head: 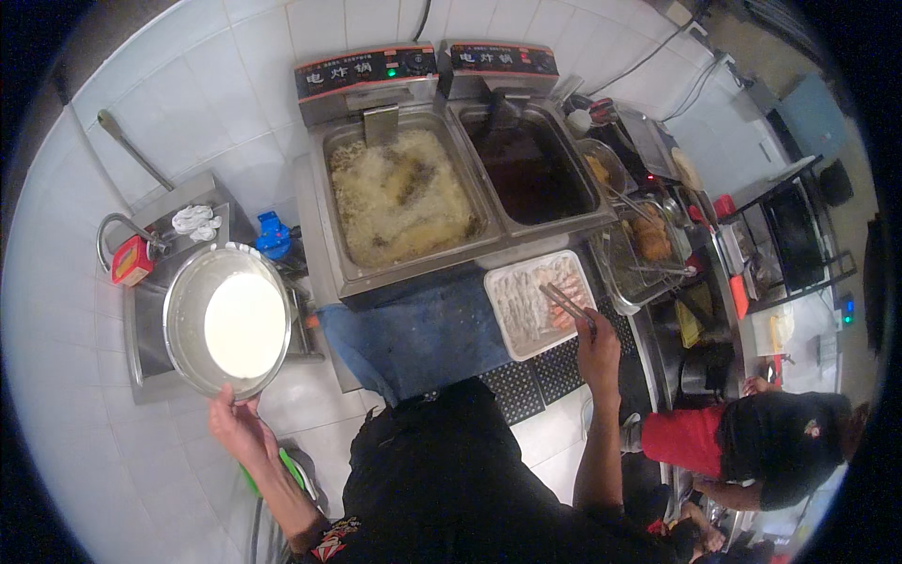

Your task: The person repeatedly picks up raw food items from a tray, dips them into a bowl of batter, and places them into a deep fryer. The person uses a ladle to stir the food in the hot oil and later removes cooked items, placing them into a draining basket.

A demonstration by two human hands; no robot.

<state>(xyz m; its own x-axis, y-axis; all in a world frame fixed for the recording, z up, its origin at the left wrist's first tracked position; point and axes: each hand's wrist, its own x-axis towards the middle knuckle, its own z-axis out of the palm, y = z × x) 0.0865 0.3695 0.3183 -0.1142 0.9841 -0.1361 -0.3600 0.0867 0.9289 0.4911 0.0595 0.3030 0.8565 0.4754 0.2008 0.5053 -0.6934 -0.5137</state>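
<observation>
My left hand [239,423] grips the near rim of a metal bowl [182,331], tilted over the sink side. Pale, creamy liquid batter [246,326] lies inside it. In my right hand [599,345] is a pair of metal tongs [569,303], with the tips over a white tray [525,351]. Rows of pale, coated strips [518,307] fill the tray's left, and pinkish shrimp-like pieces [567,314] lie at its right. Behind the tray, the left fryer vat [338,233] holds foaming oil [405,190] with food half hidden in the bubbles.
The right fryer vat [532,169] holds dark, still oil. Beside it, a wire-racked tray [620,282] carries browned fried food [650,236]. A blue cloth [423,345] covers the counter front. At left is a metal sink [151,352] with a faucet [116,222]. A co-worker [775,451] stands at right.
</observation>
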